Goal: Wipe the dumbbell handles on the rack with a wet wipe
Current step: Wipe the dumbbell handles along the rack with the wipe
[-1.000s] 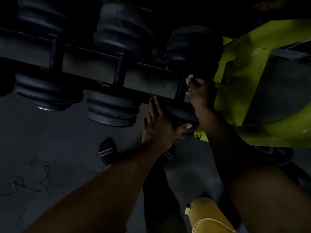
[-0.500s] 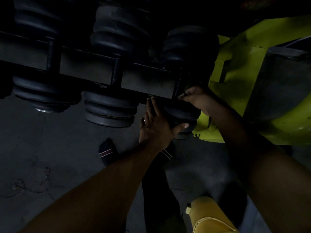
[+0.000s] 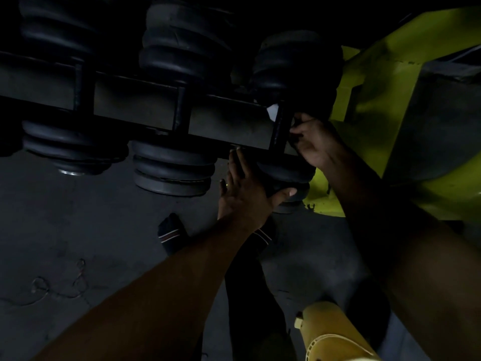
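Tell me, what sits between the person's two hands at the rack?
In the head view, the near weight end of the rightmost dumbbell lies between them: the left hand presses flat against its side, while the right hand grips the handle just above it.

The right hand (image 3: pixel 311 142) has been shifted down the handle (image 3: pixel 279 128) of the rightmost dumbbell since a second ago; the white wet wipe (image 3: pixel 272 112) is now exposed left of the handle.

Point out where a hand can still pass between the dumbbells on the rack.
Free: the gap between the left and middle dumbbells' near ends. Crowded: the rightmost handle, with the right hand and wipe on it and the left hand alongside.
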The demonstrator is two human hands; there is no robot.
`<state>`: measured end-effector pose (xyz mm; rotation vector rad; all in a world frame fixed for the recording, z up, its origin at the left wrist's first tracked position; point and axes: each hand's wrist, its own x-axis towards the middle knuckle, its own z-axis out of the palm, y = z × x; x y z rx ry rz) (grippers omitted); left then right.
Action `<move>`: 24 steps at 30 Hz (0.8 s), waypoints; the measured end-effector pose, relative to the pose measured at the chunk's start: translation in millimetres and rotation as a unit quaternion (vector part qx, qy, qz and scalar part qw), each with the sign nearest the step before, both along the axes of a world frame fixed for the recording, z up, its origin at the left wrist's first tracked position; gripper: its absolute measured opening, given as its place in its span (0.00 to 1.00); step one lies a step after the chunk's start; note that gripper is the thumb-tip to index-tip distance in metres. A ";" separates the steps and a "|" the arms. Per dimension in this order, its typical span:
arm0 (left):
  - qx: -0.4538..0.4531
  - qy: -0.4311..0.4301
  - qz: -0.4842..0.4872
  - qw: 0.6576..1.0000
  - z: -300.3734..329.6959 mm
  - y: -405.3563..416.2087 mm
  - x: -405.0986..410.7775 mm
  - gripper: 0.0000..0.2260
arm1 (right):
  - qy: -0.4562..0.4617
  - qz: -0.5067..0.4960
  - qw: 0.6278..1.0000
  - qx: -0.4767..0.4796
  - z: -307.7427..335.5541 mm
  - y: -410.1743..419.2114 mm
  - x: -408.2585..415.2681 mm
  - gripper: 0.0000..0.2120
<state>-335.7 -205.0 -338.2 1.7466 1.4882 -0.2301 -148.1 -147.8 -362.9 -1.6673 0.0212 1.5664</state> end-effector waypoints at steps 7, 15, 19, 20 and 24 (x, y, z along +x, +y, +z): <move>-0.007 -0.001 0.006 1.000 1.7 0.8 0.1 0.63 | -0.041 0.217 0.972 -0.083 10.8 -9.1 3.3 0.14; 0.017 -0.003 0.007 1.000 0.4 -0.5 0.8 0.62 | -0.361 0.494 0.791 -0.012 18.6 -15.1 5.8 0.07; 0.019 -0.012 0.009 1.000 2.1 -1.2 0.4 0.61 | -0.454 0.475 0.746 0.107 16.0 -24.4 2.8 0.07; 0.022 -0.013 0.005 1.000 2.8 -0.6 0.2 0.61 | -0.441 0.461 0.757 0.137 17.8 -25.4 1.0 0.06; 0.015 -0.009 0.001 1.000 1.2 1.2 0.5 0.61 | -0.436 0.511 0.706 0.224 26.9 -25.4 0.0 0.13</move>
